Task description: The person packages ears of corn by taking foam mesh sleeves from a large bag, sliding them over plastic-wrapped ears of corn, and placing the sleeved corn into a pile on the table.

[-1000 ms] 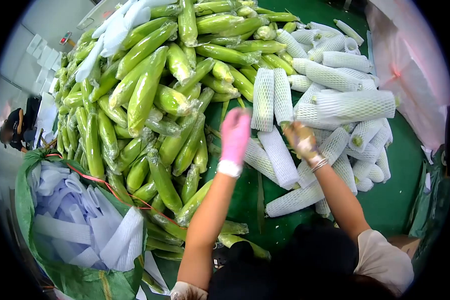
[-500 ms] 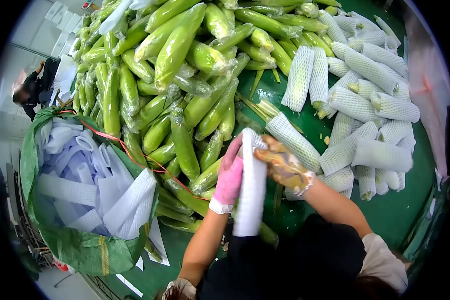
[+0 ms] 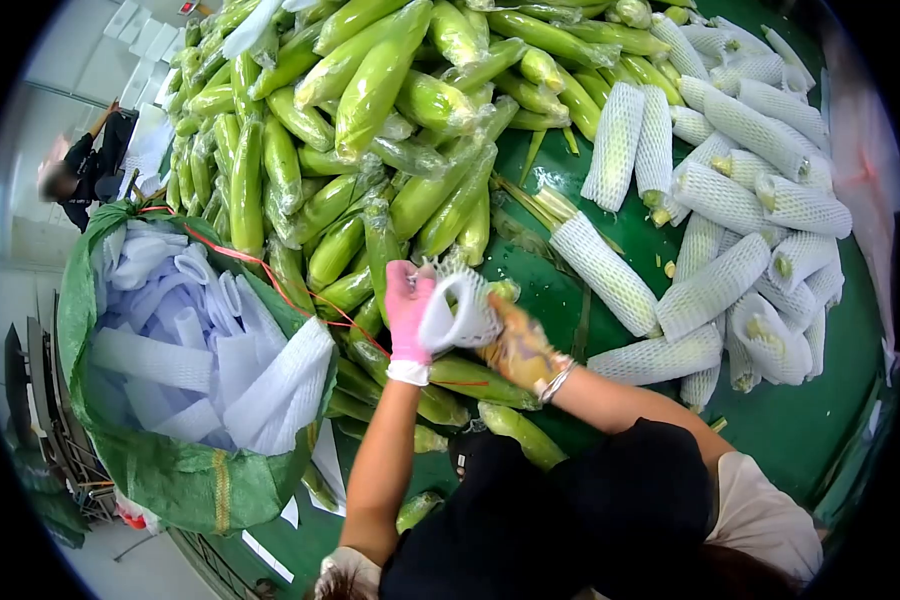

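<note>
A white foam net sleeve (image 3: 462,308), bunched up with its round opening spread, is between my two hands. My left hand (image 3: 408,312), in a pink glove, grips the sleeve's left side. My right hand (image 3: 522,350), in a stained yellowish glove, has its fingers closed at the sleeve's right edge. The green end of an ear of corn (image 3: 507,290) shows just above the right fingers; I cannot tell whether that hand also holds it. Under the hands lie plastic-wrapped ears of corn (image 3: 490,382).
A large heap of plastic-wrapped corn (image 3: 370,120) fills the back left. Sleeved ears (image 3: 715,272) are piled at the right on the green table (image 3: 570,290). A green woven sack (image 3: 170,490) of foam sleeves stands at the left, a red string along its rim. Another person (image 3: 80,175) is farther back.
The sleeve, long and upright before, is now bunched with its mouth spread. Both hands have shifted, the left a little to the left and the right downward. The camera view has shifted slightly.
</note>
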A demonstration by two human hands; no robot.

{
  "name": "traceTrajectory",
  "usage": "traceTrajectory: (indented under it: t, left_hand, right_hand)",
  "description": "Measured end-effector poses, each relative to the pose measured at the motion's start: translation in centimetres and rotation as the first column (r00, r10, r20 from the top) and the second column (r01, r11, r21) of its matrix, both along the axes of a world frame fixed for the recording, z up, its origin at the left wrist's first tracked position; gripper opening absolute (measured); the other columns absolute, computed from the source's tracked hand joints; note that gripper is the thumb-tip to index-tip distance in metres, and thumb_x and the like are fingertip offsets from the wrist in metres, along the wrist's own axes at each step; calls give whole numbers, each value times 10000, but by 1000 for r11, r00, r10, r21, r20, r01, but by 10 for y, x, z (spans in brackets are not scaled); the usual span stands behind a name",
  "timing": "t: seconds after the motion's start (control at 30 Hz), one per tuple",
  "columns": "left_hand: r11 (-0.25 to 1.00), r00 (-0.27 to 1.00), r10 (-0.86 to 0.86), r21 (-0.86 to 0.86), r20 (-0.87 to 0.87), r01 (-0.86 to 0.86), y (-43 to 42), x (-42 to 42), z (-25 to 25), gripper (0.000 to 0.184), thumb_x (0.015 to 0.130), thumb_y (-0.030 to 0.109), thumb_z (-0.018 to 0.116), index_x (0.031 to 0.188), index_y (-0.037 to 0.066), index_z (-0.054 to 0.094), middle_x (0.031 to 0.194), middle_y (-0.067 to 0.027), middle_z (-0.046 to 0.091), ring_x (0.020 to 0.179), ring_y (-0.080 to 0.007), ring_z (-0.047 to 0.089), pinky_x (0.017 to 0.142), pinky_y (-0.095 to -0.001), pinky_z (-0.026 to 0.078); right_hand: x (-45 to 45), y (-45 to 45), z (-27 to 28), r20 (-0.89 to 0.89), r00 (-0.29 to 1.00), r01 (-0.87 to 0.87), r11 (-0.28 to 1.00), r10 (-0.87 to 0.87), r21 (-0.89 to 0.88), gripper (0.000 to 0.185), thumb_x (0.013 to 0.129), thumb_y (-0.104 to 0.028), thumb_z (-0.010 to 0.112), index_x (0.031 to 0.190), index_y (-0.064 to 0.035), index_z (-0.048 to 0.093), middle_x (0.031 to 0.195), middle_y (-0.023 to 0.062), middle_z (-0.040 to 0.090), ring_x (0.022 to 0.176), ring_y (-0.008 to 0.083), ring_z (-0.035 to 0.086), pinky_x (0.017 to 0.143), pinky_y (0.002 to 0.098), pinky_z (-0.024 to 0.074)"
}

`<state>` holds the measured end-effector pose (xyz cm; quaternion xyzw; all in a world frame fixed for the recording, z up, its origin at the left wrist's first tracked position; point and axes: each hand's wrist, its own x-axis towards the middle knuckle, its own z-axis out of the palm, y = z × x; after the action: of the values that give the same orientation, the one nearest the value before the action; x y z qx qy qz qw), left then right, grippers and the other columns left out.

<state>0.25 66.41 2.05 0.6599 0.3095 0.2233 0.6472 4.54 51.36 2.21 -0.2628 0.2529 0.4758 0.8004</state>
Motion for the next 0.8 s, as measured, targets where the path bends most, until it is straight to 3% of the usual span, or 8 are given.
traceTrajectory:
  t: [0.03, 0.13, 0.27, 0.33, 0.4, 0.53, 0.73, 0.8]
  left_hand:
    - [855, 879, 18, 464, -477, 234, -12, 1, 31, 188, 891, 165, 558, 923, 30, 432, 788, -155, 564, 647, -272, 601, 579, -385, 470]
    - [547, 666, 171, 632, -726, 549, -28, -21, 13, 387, 842, 342, 599, 971, 35, 402, 807, -215, 605, 716, -403, 610, 621, -483, 485]
    - [490, 540, -90, 435, -837, 756, 5, -58, -21, 366, 775, 364, 643, 961, 52, 605, 833, -190, 637, 754, -336, 628, 666, -409, 499]
    - [449, 458, -261, 314, -850, 837, 7, -61, -10, 415, 795, 335, 665, 1064, 20, 642, 880, -137, 674, 774, -213, 641, 716, -309, 497]
    - [923, 692, -385, -248, -610, 295, -42, -39, 38, 439, 853, 348, 639, 1059, -41, 622, 902, -99, 672, 791, -143, 611, 723, -280, 485]
    - [936, 844, -279, -326, -458, 133, -86, -2, 78, 458, 895, 381, 598, 978, -70, 599, 853, -73, 638, 766, -104, 558, 702, -240, 457]
    - [672, 991, -92, -728, 98, 135, -62, 56, 14, 224, 913, 165, 563, 1001, -31, 626, 906, -94, 676, 806, -175, 656, 714, -296, 536]
    - [939, 973, -186, -269, 134, 216, -68, 61, -27, 154, 871, 109, 577, 933, -14, 645, 867, -78, 671, 752, -150, 634, 667, -278, 515]
  right_hand:
    - [-18, -2, -27, -58, 997, -50, 989, 59, 142, 358, 933, -222, 556, 1173, 40, 513, 1165, 155, 591, 1051, 242, 598, 901, 391, 517]
    - [-50, -13, -46, -16, 992, -125, 984, 128, 124, 396, 918, -269, 588, 1167, 33, 528, 1141, 123, 601, 1032, 230, 602, 899, 375, 517]
    - [-38, -25, -16, 2, 966, -249, 924, 259, 290, 391, 922, -265, 584, 1172, 29, 526, 1120, 115, 606, 1002, 211, 601, 908, 316, 498]
    - [-37, -46, 0, 451, 813, -351, 928, 367, -123, 334, 920, -252, 591, 1113, 19, 567, 1057, 94, 624, 930, 169, 596, 836, 277, 485]
    - [-50, -63, -17, 521, 827, -192, 977, 212, -92, 282, 907, -253, 611, 1024, 4, 622, 969, 67, 648, 841, 125, 594, 738, 256, 476]
    - [16, -85, 29, 425, 829, -239, 917, 364, -319, 268, 885, -298, 635, 875, -35, 686, 800, 43, 680, 657, 114, 614, 609, 257, 481]
    - [116, -41, -12, 885, 188, 194, 867, 427, -459, 243, 829, -289, 637, 792, -55, 692, 690, 90, 659, 608, 207, 615, 539, 325, 467]
    - [128, -33, -4, 720, 405, 26, 780, 563, -625, 205, 818, -272, 625, 785, -80, 687, 713, 102, 657, 641, 261, 620, 567, 354, 476]
